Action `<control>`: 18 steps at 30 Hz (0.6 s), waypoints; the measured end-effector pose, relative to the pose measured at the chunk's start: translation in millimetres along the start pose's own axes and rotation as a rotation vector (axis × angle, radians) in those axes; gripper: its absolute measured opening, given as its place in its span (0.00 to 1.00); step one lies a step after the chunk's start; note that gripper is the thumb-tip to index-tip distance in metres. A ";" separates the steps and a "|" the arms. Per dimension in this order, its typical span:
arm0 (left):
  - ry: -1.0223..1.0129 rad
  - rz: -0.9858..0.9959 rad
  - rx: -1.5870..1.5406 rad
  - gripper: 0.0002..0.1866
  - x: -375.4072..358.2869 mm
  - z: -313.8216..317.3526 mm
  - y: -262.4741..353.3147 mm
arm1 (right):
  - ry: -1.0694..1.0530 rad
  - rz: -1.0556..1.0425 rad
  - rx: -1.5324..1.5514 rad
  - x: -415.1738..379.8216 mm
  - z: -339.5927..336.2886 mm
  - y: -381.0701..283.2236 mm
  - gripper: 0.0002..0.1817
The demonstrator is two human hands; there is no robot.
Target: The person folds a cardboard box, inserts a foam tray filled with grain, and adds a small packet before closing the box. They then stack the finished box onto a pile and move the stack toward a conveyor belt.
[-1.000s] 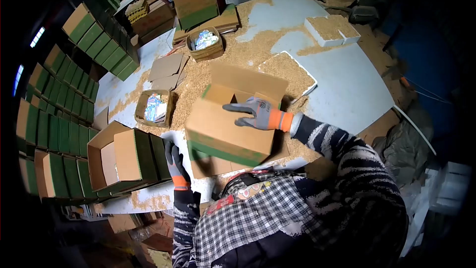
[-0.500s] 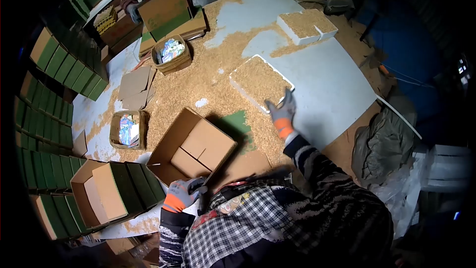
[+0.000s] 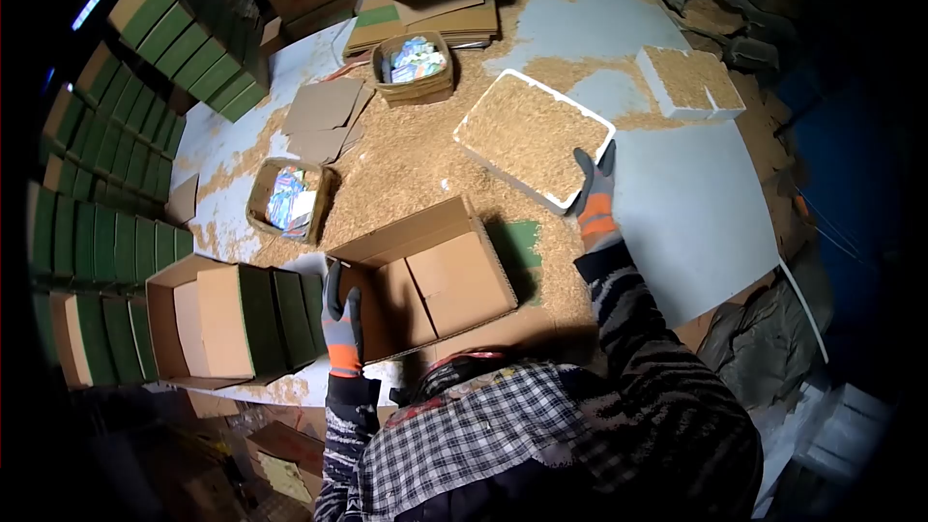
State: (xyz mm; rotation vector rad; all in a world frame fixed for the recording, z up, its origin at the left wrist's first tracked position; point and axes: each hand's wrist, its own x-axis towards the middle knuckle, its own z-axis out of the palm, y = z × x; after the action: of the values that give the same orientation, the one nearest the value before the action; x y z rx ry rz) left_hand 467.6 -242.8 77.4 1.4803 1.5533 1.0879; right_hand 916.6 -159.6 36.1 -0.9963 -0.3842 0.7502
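My left hand (image 3: 341, 321), in a grey and orange glove, is at the left wall of an open cardboard box (image 3: 459, 275), with the thumb and fingers seeming to straddle its edge. The box stands in front of me, its inside bare brown card. My right hand (image 3: 595, 195), gloved alike, grips the near right corner of a white foam tray (image 3: 522, 186), thumb over the rim and fingers outside. The tray is filled with tan, husk-like shavings (image 3: 536, 126). Beneath the box's right side shows a green-printed piece of cardboard (image 3: 522, 249).
Loose shavings (image 3: 406, 150) cover much of the pale table (image 3: 696, 203). Two baskets (image 3: 311, 224) (image 3: 425, 89) hold small packets. Another filled foam tray (image 3: 667, 108) lies at the back right. Green boxes (image 3: 203, 58) are stacked left, with an open box (image 3: 179, 329) nearer me.
The cardboard box has turned, and my left hand has shifted from its near corner to its left wall. My right hand has closed further round the foam tray's corner. The view has swung left.
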 end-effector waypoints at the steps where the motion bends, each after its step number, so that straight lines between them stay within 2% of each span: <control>1: 0.022 0.009 0.013 0.27 -1.5 0.5 1.1 | -0.015 0.085 -0.056 -21.7 28.4 -36.0 0.32; 4: 0.028 -0.001 -0.013 0.26 0.3 2.0 1.8 | -0.374 0.229 0.107 -35.2 49.8 -81.2 0.29; 7: 0.039 -0.041 -0.032 0.25 2.8 6.8 4.7 | -0.584 0.218 -0.032 -69.2 92.7 -134.6 0.31; 9: 0.111 0.040 -0.062 0.26 6.5 12.1 -12.8 | -0.751 0.228 -0.227 -93.6 115.2 -153.8 0.35; 11: 0.159 0.015 -0.130 0.28 12.2 22.4 -23.3 | -0.771 0.308 -0.360 -103.9 122.9 -151.0 0.46; 13: 0.166 -0.343 -0.280 0.28 8.3 27.5 -9.5 | -0.888 0.276 -0.597 -114.1 131.7 -132.9 0.49; 14: 0.218 0.122 0.053 0.29 11.0 36.8 -44.9 | -0.914 0.288 -0.661 -116.7 131.4 -113.8 0.51; 15: 0.221 0.153 0.032 0.30 3.2 33.2 -34.0 | -0.994 0.150 -0.745 -117.9 126.7 -82.8 0.51; 17: 0.195 0.148 -0.001 0.30 -2.4 30.3 -36.6 | -0.938 -0.004 -0.990 -138.5 118.3 -34.6 0.51; 18: 0.132 0.097 -0.048 0.30 -2.1 28.0 -48.1 | -0.931 -0.080 -1.008 -154.5 114.2 -18.9 0.50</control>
State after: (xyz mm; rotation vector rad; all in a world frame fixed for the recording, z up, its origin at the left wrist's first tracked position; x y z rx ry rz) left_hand 474.8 -241.4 22.2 1.4904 1.5468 1.2929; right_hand 747.6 -207.2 116.3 -1.4912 -1.7192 0.9308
